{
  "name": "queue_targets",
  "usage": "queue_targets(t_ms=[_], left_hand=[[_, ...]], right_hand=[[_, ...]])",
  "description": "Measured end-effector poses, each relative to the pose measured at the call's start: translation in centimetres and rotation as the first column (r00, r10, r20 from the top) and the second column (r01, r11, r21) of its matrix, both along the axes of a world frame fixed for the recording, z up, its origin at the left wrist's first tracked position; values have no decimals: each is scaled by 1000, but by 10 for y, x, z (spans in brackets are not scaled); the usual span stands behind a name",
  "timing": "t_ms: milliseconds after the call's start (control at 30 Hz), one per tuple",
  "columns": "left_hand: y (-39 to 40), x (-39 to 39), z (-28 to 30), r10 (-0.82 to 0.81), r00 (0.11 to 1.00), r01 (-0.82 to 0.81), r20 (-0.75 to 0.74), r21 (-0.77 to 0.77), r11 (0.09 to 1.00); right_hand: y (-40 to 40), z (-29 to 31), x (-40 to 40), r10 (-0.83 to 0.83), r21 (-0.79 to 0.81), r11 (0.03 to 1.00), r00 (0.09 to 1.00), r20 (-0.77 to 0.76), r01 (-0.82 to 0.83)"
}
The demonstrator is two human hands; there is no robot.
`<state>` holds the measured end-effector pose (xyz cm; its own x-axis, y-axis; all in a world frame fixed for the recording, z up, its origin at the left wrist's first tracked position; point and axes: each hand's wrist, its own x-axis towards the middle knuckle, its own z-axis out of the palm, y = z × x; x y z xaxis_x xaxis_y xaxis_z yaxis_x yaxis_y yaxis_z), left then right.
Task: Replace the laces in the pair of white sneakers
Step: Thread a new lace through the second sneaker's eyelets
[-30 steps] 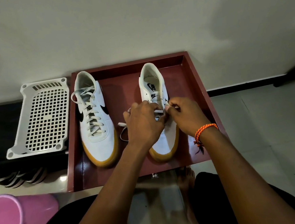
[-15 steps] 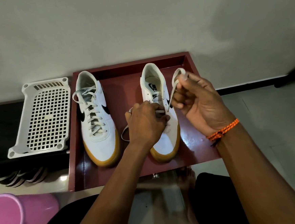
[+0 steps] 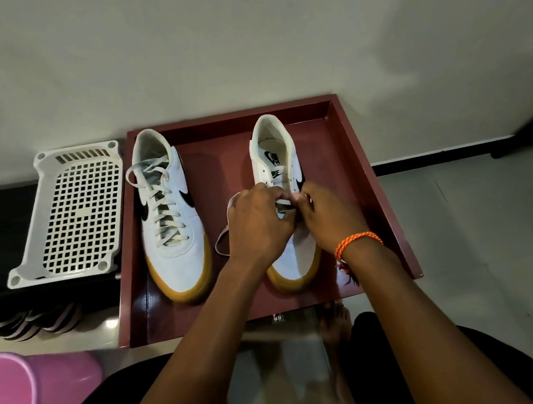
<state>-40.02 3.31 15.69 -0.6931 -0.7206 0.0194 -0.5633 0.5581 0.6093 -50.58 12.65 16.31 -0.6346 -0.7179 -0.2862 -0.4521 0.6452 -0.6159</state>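
Pale wall point(image 3: 246, 37) fills the upper half of the frame, meeting a light tiled floor point(image 3: 471, 233) with a dark skirting strip at the right.

At the lower left corner sits a pink tub point(image 3: 22, 396), cut off by the frame edge. Above it, at the left middle, a white plastic grid crate point(image 3: 71, 214) rests on a dark surface, with a few striped items tucked in shadow below it; what they are is hard to tell.

Just right of the crate lies a dark red tray point(image 3: 349, 138) with raised walls. Inside, toward its left side, stands the laced sneaker point(image 3: 171, 225): white upper, black side mark, tan sole, heel toward the wall and toe toward the viewer, its pale lace crossed through all the eyelets.

Toward the tray's centre right stands the second sneaker point(image 3: 274, 156), pointing the same way, its upper eyelets bare. A flat pale lace point(image 3: 224, 233) loops out to the left of it over the tray floor.

Over this shoe's middle, the left hand point(image 3: 257, 225) has its fingers curled, pinching the lace at the eyelets. Touching it from the right, the right hand point(image 3: 327, 216) also pinches the lace with curled fingertips; an orange braided wristband point(image 3: 356, 242) circles its wrist.

Both forearms reach in from the bottom of the frame, above dark-clothed knees and a bare foot point(image 3: 335, 320) just below the tray's near edge.
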Motion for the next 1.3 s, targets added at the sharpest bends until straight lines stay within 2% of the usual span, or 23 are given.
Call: queue_targets(t_ms=[133,300,433,633,800,933,1000,1067,1167,1233,1300], left_hand=[[-1,1,0,-31,1000,31,5,1,1000],[-1,1,0,-53,997,54,-49,20,998],[-3,0,-2,-53,998,52,-39,-15,999],[-5,0,-6,-57,998,55,-40,-49,997],[-6,3,-6,-36,999,37,16,-65,997],[-4,4,-3,-24,999,27,29,-101,995],[-1,4,-2,-7,999,11,32,-115,993],[0,4,-1,9,1000,-8,5,-117,993],[0,5,1,30,999,-33,-28,-108,994],[-2,7,1,35,999,-38,-34,-93,995],[-5,9,2,41,999,-43,-17,-78,996]], right_hand=[[-1,2,-12,-2,-107,994,1000,18,4],[3,17,-10,23,-382,920,960,278,89],[0,36,-6,140,-544,818,852,504,187],[4,50,-4,271,-620,737,721,637,271],[10,61,-9,450,-669,639,521,725,379],[13,60,-13,482,-646,636,436,760,422],[12,60,-15,443,-623,650,448,776,435],[10,62,-16,359,-593,673,505,785,443],[6,54,-18,64,-515,716,690,721,472],[6,41,-22,-217,-466,752,843,493,466],[9,31,-27,-409,-375,799,882,234,470]])
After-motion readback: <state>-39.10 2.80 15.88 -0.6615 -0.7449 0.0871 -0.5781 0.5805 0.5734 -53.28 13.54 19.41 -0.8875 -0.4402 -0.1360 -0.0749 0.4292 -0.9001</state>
